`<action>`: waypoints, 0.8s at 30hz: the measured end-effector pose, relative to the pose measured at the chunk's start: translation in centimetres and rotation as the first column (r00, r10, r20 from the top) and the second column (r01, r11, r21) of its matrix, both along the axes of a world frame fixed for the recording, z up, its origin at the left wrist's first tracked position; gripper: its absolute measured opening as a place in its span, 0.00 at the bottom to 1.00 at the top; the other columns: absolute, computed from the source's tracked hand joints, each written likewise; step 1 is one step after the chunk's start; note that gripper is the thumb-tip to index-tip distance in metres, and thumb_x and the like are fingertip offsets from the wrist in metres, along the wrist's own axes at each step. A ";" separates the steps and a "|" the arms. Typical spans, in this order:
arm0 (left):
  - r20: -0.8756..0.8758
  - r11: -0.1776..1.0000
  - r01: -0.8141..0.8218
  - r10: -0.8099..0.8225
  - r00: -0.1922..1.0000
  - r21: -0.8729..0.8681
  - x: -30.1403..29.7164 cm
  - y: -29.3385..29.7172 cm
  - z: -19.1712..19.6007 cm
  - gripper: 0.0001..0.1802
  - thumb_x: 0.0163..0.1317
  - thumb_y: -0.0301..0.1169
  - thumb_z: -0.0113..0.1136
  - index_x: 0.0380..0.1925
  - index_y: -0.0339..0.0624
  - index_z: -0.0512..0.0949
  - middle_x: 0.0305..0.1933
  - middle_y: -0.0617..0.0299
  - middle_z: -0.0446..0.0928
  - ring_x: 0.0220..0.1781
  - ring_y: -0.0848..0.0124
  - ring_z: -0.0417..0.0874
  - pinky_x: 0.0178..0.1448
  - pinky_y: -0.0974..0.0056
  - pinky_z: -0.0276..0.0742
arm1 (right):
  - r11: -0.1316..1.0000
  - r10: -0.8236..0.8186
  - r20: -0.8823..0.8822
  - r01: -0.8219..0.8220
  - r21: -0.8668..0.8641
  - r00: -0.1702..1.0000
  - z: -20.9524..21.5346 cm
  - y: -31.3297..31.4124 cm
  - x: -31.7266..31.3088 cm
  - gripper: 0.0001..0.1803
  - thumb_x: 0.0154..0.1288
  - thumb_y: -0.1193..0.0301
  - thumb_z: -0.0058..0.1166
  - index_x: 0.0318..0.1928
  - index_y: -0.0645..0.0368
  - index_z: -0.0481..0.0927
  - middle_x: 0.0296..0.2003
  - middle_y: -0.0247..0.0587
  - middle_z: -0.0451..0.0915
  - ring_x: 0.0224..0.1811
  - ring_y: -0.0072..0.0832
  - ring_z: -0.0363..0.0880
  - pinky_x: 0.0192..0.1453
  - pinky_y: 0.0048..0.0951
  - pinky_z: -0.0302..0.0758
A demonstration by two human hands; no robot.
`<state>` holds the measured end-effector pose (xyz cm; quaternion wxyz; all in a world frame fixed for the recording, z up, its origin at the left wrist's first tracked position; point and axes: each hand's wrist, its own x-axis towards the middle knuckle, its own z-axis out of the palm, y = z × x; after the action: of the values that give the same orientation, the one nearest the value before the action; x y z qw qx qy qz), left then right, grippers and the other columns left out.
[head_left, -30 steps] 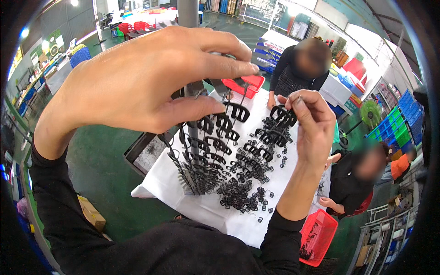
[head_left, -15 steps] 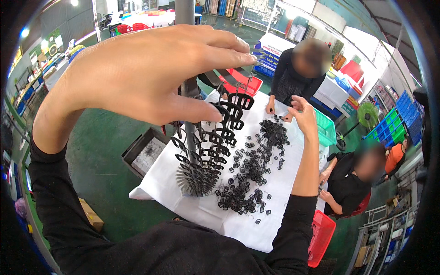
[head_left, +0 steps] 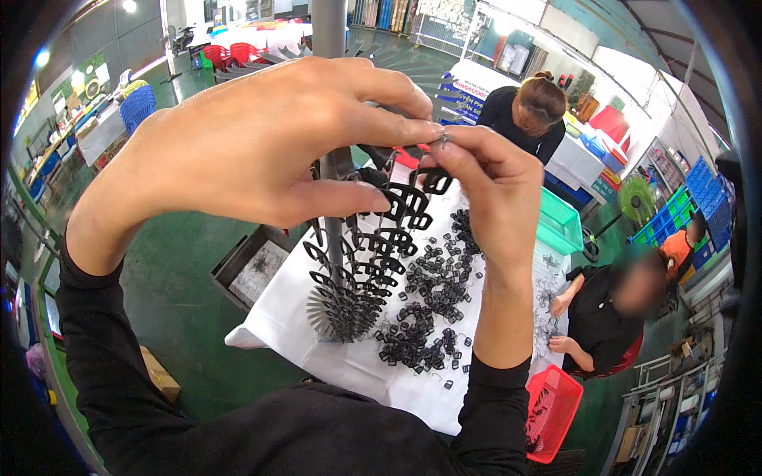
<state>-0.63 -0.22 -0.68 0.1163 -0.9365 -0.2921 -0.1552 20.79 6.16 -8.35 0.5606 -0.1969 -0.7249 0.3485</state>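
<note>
- L hand (head_left: pixel 262 143): half open, curved, thumb + fingers apart; fingertips by R fingertips, contact unclear.
- R hand (head_left: pixel 502 184), 3 o'clock of L: thumb + index pinching thin grey metal hook (head_left: pixel 445 141).
- Black rectangular buckle-like piece (head_left: pixel 437 182): hangs 6 o'clock of hook, open-framed; join unclear.
- Similar hung pcs (head_left: pixel 390 238) tiered by upright grey pole (head_left: pixel 329 28).

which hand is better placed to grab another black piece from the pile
Probably the right hand, once free of the small hook it seems to pinch: it's on the same side of the grey post as the pile, while the left hand reaches in from the other side.
</note>
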 end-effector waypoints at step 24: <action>0.072 0.997 0.061 -0.057 0.996 -0.053 1.2 -0.2 0.0 0.32 0.41 0.22 0.70 0.53 0.38 0.76 0.58 0.47 0.73 0.58 0.51 0.76 0.59 0.54 0.73 | 0.995 0.089 -0.032 -0.090 -0.040 0.996 -1.4 -0.6 0.8 0.07 0.61 0.82 0.56 0.41 0.68 0.82 0.33 0.40 0.84 0.36 0.21 0.81 0.43 0.20 0.76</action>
<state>0.53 -0.43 -0.65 0.0755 -0.9415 -0.2724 -0.1836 21.59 5.51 -9.76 0.5511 -0.1706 -0.7171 0.3910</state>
